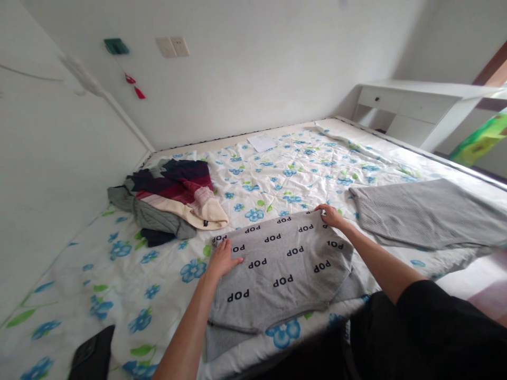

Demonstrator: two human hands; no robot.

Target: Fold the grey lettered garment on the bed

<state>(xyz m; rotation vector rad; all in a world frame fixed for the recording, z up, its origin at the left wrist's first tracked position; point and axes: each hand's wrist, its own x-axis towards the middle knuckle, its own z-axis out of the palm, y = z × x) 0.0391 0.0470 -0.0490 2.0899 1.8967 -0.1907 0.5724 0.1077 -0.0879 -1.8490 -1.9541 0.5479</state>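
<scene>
A grey sweater printed with black "POP" lettering lies spread near the bed's front edge, its letters upside down in view. My left hand rests on its left side with fingers stretched and thumb apart. At the far right corner, my right hand pinches the fabric between thumb and fingers. Grey ribbed cloth shows from under the sweater's near edge; I cannot tell whether it belongs to it.
To the right lies a flat grey ribbed garment. A heap of clothes in grey, maroon and cream sits at the left. A black phone is at lower left. Farther back are a white paper and a white desk.
</scene>
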